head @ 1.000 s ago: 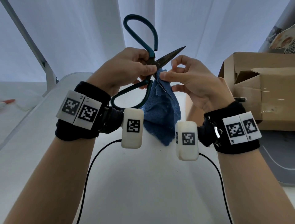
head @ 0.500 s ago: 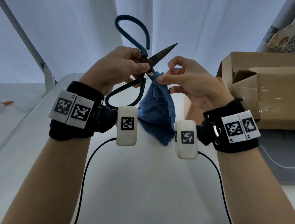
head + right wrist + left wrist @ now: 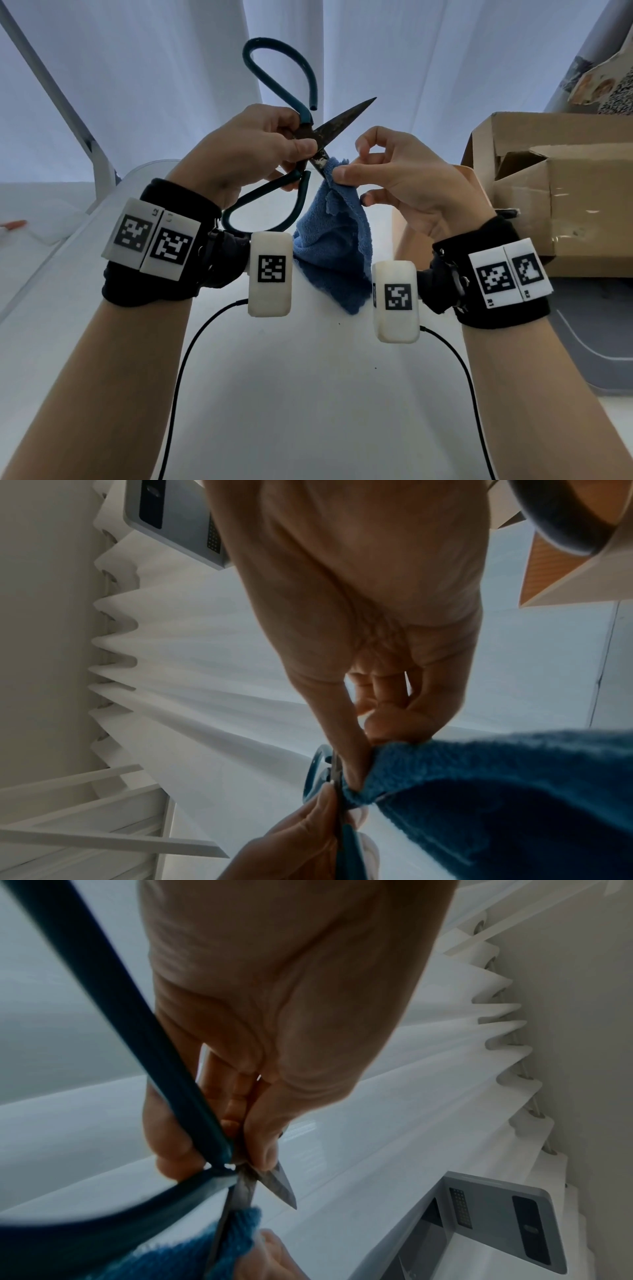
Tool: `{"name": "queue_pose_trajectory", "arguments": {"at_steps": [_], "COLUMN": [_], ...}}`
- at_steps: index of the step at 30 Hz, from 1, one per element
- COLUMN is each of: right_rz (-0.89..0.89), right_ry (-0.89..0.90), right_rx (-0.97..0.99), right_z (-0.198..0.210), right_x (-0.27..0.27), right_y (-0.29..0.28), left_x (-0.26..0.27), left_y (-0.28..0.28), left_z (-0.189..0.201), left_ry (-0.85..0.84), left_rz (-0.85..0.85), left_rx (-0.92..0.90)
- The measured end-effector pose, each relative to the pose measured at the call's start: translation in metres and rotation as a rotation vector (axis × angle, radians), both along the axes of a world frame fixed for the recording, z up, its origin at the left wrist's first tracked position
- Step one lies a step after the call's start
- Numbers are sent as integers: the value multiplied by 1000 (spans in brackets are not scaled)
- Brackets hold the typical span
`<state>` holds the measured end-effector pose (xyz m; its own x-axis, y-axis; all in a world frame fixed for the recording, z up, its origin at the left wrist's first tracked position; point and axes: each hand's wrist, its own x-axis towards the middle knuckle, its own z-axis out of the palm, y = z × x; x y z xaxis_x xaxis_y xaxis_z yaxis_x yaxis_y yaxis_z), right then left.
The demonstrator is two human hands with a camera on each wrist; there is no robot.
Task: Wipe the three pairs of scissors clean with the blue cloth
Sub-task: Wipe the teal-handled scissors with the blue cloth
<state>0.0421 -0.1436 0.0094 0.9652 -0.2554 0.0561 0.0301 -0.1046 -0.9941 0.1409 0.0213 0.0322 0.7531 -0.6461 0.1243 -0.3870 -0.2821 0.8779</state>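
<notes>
Scissors (image 3: 310, 137) with teal loop handles are held up in front of a white curtain (image 3: 137, 68), above the worktop (image 3: 308, 394), blades spread open. The left hand (image 3: 246, 150) pinches them at the pivot, thumb and fingers curled round the joint where handles meet blades. The upper blade, dark and spotted with what looks like rust, points up and to the right; the lower blade runs down into the cloth (image 3: 337, 246). The right hand (image 3: 404, 185) pinches a fold of that blue cloth round the lower blade near its base, thumb against forefinger, the other fingers loosely curled; the rest of the cloth hangs limp below.

The scissors look like stiff, fairly heavy steel, with sharp edges and points, so the pivot or the coated handles seem the safe places to hold, with the wipe drawn from the flats and spine out toward the tip. The terry cloth is soft and light and will likely bunch, so a thick fold between fingers and edge seems wise. A cardboard box (image 3: 565, 192) stands at the right. No other scissors are in view.
</notes>
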Motion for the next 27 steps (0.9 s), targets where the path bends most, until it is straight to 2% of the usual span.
{"name": "queue_pose_trajectory", "arguments": {"at_steps": [27], "right_rz": [59], "right_ry": [4], "right_rx": [-7], "right_z": [1], "right_x": [-2], "right_y": [-5], "left_x": [-2], "left_y": [-4], "left_z": [-2], "left_ry": [11], "left_rz": [-19], "left_rx": [10]}}
